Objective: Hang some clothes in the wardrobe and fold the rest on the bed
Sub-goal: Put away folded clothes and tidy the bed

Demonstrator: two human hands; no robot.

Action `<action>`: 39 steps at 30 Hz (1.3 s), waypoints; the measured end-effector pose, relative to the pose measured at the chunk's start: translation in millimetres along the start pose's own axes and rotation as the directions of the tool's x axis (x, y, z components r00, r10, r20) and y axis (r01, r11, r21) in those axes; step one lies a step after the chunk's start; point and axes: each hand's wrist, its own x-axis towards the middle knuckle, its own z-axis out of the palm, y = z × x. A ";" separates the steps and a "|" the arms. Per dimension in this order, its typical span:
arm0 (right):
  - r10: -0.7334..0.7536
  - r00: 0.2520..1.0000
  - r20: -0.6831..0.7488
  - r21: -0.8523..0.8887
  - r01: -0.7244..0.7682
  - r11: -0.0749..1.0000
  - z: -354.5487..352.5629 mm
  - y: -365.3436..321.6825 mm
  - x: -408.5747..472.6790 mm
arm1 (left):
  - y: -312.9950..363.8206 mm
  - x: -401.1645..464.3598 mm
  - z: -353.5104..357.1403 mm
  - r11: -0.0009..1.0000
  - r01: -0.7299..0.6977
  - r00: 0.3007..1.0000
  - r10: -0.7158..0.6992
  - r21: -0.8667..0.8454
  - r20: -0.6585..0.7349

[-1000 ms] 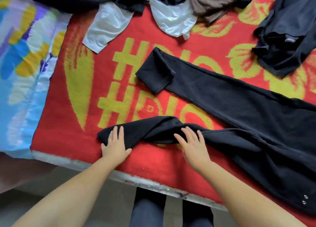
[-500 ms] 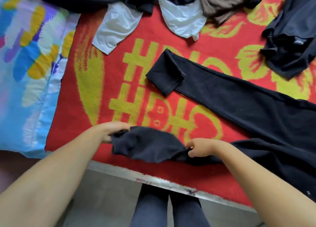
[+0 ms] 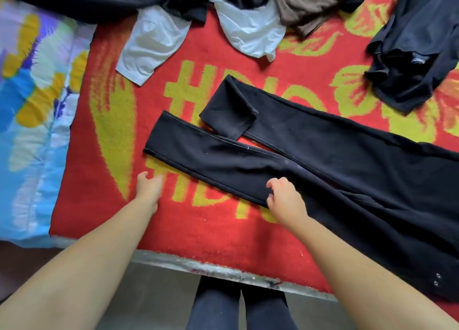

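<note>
My trousers (image 3: 323, 170) lie spread on the red blanket (image 3: 203, 230) that covers the bed, waist end off to my right and both legs running toward the left. The near leg (image 3: 211, 158) lies flat and straight, its hem near the blanket's yellow pattern. The far leg (image 3: 310, 128) has its cuff (image 3: 227, 113) folded back over itself, and that fold just touches the near leg's upper edge.

My right hand (image 3: 283, 196) sits on the near edge of the near leg, fingers curled over the cloth; it looks like a light pinch on the hem seam, though the blur makes me unsure how firmly I have it. My left hand (image 3: 149, 186) is on the blanket just beside the near leg's hem, fingers loose and holding nothing.

At the far side of the bed lies a heap of clothes: a white garment (image 3: 151, 48), another white piece (image 3: 250, 31), a brown one (image 3: 313, 4), and a dark top (image 3: 412, 53) at the right. A blue patterned quilt (image 3: 32, 106) lies along the blanket's left side.
</note>
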 end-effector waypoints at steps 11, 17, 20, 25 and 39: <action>0.108 0.994 0.018 -0.325 -0.096 0.941 39.0 26.8 16.1 | 43.4 37.4 16.2 0.861 0.222 0.947 -0.080 -0.457 0.310; -0.127 0.917 0.378 -0.106 0.179 0.978 27.7 25.9 -12.0 | 30.2 28.0 -8.8 0.848 0.147 0.987 -0.097 -0.508 0.125; -0.182 0.775 0.605 -0.099 0.300 0.949 47.0 15.4 -46.7 | -4.7 10.5 -28.4 0.853 0.151 0.988 -0.149 -0.499 0.045; -0.068 0.692 0.719 -0.120 0.219 0.968 67.5 21.2 -70.2 | -76.8 -9.0 -55.2 0.894 0.245 0.949 -0.300 -0.375 -0.096; 0.256 0.956 -0.146 0.064 -0.249 0.966 -27.5 23.5 57.4 | 92.5 -2.6 142.2 -0.404 -0.681 0.374 0.524 0.610 0.765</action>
